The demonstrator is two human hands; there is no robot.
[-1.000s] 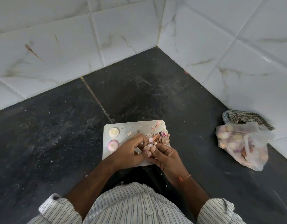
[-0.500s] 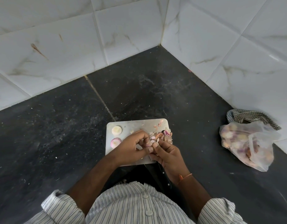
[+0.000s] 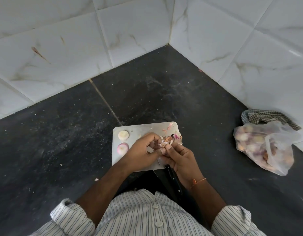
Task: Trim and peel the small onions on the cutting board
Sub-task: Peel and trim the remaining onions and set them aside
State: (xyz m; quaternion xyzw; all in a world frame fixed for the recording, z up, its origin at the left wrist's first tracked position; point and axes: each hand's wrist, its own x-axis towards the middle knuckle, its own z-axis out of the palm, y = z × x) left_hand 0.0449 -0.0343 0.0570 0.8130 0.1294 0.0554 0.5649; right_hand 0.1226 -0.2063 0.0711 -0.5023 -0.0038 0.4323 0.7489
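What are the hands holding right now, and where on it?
Both the left hand and right hand pinch one small onion between their fingertips over the board; the exact hold is hidden. The knife lies unheld.

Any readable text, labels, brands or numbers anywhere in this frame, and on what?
None can be read.
Plastic bag: no print visible.
Knife handle: only rivets, no brand visible.
Cutting board, checked cloth, striped shirt, wall tiles: no lettering.

Counter (image 3: 164, 92): black, speckled
Wall tiles (image 3: 62, 48): white, grey-veined
Cloth (image 3: 266, 117): checked
Shirt (image 3: 147, 217): white, dark pinstripes
Cutting board (image 3: 116, 159): pale grey
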